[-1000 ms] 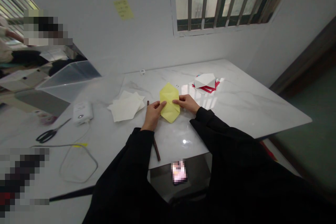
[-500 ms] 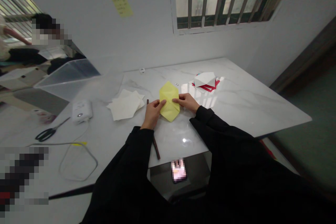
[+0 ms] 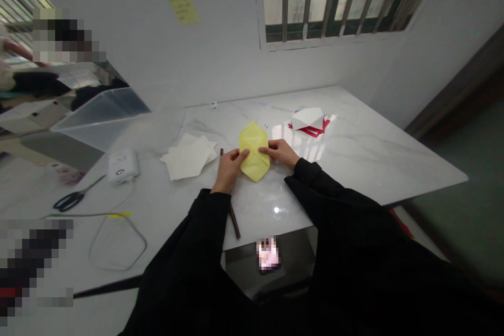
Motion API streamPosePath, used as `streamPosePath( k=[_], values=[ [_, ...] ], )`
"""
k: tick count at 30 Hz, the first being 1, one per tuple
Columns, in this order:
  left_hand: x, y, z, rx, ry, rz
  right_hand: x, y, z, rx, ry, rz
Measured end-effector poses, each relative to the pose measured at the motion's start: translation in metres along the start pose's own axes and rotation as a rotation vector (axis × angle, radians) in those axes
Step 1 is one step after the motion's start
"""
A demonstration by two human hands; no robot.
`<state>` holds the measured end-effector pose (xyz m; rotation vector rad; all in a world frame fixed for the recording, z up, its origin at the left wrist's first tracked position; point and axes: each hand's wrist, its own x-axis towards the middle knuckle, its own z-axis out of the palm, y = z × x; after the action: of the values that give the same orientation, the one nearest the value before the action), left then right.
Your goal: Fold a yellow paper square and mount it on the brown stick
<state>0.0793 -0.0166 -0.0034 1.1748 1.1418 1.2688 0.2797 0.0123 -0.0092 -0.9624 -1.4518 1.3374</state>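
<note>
A folded sheet of yellow paper (image 3: 254,139), pointed at its top and bottom ends and with side flaps turned in, is held up over the white marbled table (image 3: 354,157). My left hand (image 3: 230,168) pinches its left edge, thumb on the front face. On the right edge my right hand (image 3: 281,152) grips it the same way, thumb lying on the flap. Fingers behind the paper are partly hidden. Under my left forearm runs a thin dark brown stick (image 3: 234,220), its middle covered by my wrist and sleeve.
White cut paper sheets (image 3: 187,157) lie left of my hands. A pile of folded white and red papers (image 3: 307,119) sits at the back right. Scissors (image 3: 71,199), a white box-shaped device (image 3: 123,167) with a cable, and a clear plastic bin (image 3: 106,110) stand leftward. Another person is far left.
Both hands and the yellow paper stay in almost the same place. The person at the far left has shifted slightly.
</note>
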Motion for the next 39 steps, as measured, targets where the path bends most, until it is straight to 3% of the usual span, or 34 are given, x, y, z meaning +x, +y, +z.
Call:
streamPosePath(
  k=[39],
  values=[
    [-0.005,0.0081,0.0022,0.062,0.003,0.016,-0.0011,-0.0002,-0.001,0.003,-0.006,0.015]
  ],
)
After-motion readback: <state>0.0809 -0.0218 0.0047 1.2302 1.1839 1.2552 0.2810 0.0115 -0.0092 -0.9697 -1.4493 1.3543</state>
